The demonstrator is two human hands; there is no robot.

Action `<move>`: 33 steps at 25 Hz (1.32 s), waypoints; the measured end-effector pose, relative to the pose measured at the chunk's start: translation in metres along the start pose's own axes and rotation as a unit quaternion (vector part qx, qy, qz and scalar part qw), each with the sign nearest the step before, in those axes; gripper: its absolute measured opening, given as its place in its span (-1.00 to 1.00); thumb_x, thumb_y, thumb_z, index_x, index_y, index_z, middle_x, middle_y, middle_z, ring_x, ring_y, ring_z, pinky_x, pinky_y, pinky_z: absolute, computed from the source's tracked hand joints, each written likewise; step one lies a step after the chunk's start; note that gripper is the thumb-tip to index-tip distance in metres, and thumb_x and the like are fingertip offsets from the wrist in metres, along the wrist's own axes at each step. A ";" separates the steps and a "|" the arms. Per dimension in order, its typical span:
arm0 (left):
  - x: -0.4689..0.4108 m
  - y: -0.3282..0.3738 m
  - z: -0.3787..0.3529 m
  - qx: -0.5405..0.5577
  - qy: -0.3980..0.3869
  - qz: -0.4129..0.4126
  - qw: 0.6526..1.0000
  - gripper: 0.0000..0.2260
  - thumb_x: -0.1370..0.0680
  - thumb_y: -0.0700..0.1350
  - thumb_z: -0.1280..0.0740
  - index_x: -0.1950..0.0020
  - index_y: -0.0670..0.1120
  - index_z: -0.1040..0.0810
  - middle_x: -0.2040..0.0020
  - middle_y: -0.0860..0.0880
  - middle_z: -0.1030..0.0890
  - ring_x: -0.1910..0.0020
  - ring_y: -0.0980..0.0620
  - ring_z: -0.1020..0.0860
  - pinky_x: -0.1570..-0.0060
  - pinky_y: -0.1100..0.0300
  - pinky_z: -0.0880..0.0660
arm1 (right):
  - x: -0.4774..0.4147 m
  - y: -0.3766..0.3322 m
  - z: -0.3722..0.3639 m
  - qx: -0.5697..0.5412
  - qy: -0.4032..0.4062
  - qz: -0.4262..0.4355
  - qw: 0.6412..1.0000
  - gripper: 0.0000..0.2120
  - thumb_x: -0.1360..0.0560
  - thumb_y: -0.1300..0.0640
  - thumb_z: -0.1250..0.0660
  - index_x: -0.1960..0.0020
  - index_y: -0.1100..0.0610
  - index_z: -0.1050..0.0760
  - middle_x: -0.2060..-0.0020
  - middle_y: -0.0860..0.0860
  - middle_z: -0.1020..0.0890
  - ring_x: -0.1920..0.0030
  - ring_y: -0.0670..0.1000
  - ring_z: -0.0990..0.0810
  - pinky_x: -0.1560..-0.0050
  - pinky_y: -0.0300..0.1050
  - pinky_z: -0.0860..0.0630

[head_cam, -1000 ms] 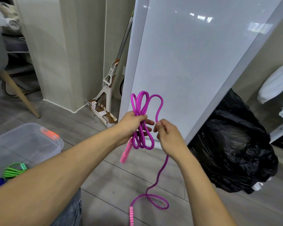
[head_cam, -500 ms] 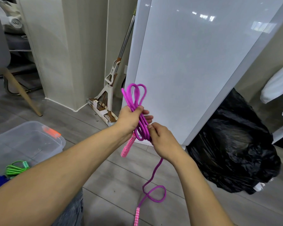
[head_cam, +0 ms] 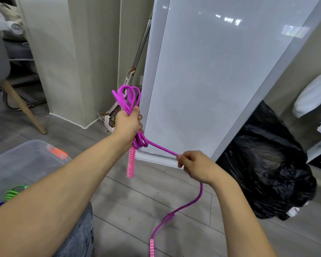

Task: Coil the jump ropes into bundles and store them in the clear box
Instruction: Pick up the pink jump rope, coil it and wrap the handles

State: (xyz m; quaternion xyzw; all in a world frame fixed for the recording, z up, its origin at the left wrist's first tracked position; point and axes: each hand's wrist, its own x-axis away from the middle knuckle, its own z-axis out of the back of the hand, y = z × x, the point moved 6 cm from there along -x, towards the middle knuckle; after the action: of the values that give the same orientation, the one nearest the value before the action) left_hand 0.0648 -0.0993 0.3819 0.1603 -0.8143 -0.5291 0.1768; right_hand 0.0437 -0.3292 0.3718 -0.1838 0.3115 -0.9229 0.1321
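Left hand [head_cam: 127, 121]: fingers closed round the gathered loops of the magenta braided jump rope [head_cam: 130, 98], held in the air in front of the white glossy panel [head_cam: 220, 80]. Loop ends stick out above the fist, and one pink patterned handle [head_cam: 131, 162] hangs below it.

Right hand [head_cam: 195, 166]: fingers pinch the free strand, drawn taut from the bundle. The tail drops toward the grey plank floor [head_cam: 119, 210], second handle [head_cam: 152, 247] at its end.

Clear plastic box [head_cam: 26, 160] is low left, with a green rope bundle [head_cam: 13, 191] apparently inside.

Risks, my read:
- Too much pull on the strand drags loops out of the left fist or skews them.
- Slack wraps let the bundle spring apart in the box.
- The trailing handle snags or whips during wrapping.
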 end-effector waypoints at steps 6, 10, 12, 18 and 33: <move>0.039 -0.010 -0.039 -0.336 -0.224 -0.088 0.911 -0.87 -0.68 -0.03 -0.17 -0.17 -0.02 -0.44 0.25 0.12 -0.64 0.43 0.14 -0.48 0.39 0.24 -0.45 | 0.005 -0.024 0.015 -0.019 0.136 0.107 0.985 -0.73 -0.68 -0.01 -0.15 0.08 0.09 -0.50 0.43 -0.12 -0.43 0.46 -0.14 -0.34 0.36 -0.24 -0.26; 0.055 -0.017 -0.052 -0.374 -0.285 -0.107 0.876 -0.89 -0.68 -0.04 -0.19 -0.08 -0.04 -0.45 0.23 0.08 -0.58 0.26 0.18 -0.54 0.21 0.26 -0.47 | 0.000 -0.029 0.001 -0.070 0.079 0.122 0.987 -0.76 -0.69 0.07 -0.11 0.05 0.09 -0.50 0.43 -0.11 -0.43 0.46 -0.15 -0.33 0.34 -0.17 -0.30; 0.058 -0.024 -0.058 -0.361 -0.308 -0.098 0.875 -0.93 -0.66 -0.12 -0.21 -0.03 -0.09 -0.44 0.27 0.04 -0.53 0.34 0.17 -0.48 0.23 0.25 -0.44 | -0.003 -0.025 -0.004 -0.077 0.053 0.110 0.990 -0.75 -0.69 0.12 -0.08 0.02 0.12 -0.49 0.42 -0.07 -0.44 0.42 -0.08 -0.35 0.32 -0.09 -0.33; 0.061 -0.027 -0.059 -0.417 -0.374 -0.093 0.823 -0.87 -0.59 -0.24 -0.23 -0.13 -0.12 -0.44 0.18 -0.06 -0.61 0.20 0.03 -0.61 0.14 0.18 -0.58 | 0.000 -0.023 0.004 -0.013 0.107 0.094 0.990 -0.74 -0.68 0.09 -0.10 0.10 0.03 -0.49 0.36 -0.17 -0.52 0.34 -0.18 -0.49 0.29 -0.26 -0.37; 0.007 -0.016 0.003 -0.109 0.046 0.018 0.993 -0.83 -0.64 -0.22 -0.22 0.15 -0.16 -0.46 0.34 -0.09 -0.51 0.43 -0.05 -0.54 0.32 0.07 -0.54 | -0.003 0.007 0.008 -0.081 0.050 -0.024 0.995 -0.65 -0.66 -0.03 -0.17 0.13 0.15 -0.56 0.46 -0.01 -0.46 0.48 0.00 -0.40 0.33 -0.14 -0.38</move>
State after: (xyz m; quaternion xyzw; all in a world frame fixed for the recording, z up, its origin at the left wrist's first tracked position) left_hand 0.0585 -0.1062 0.3669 0.1498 -0.7453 -0.6038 0.2399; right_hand 0.0506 -0.3372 0.3726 -0.1549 0.3870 -0.9056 0.0784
